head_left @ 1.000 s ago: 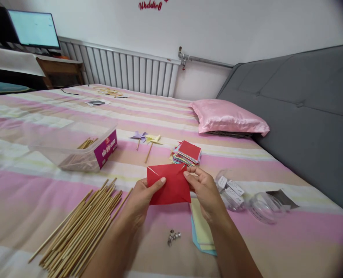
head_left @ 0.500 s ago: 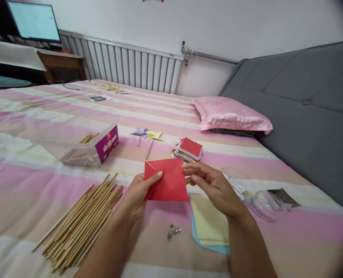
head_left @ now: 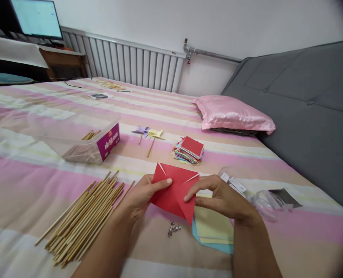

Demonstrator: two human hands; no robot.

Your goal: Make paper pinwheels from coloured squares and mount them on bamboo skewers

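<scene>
A square of red paper [head_left: 175, 189] with slits cut in from its corners is held up above the bed. My left hand [head_left: 145, 195] pinches its left edge, thumb on top. My right hand [head_left: 220, 197] is closed on the right edge, index finger on the face and thumb below. Under the paper lie several small metal fasteners [head_left: 174, 229]. Below my right hand is a stack of yellow and blue paper sheets [head_left: 213, 227]. A pile of thin wooden sticks [head_left: 86, 220] lies beside my left forearm.
Beyond the hands are a purple paper pinwheel [head_left: 141, 130], a yellow pinwheel [head_left: 155, 134] and a stack of coloured paper squares [head_left: 190, 148]. A clear plastic box [head_left: 87, 141] holding sticks stands left. Clear plastic packaging [head_left: 265, 204] lies right; a pink pillow [head_left: 235, 114] rests near the grey headboard [head_left: 299, 96].
My right hand has closed on the right edge of the red paper, having been just beside it with fingers spread. The paper has turned clockwise and shifted slightly right.
</scene>
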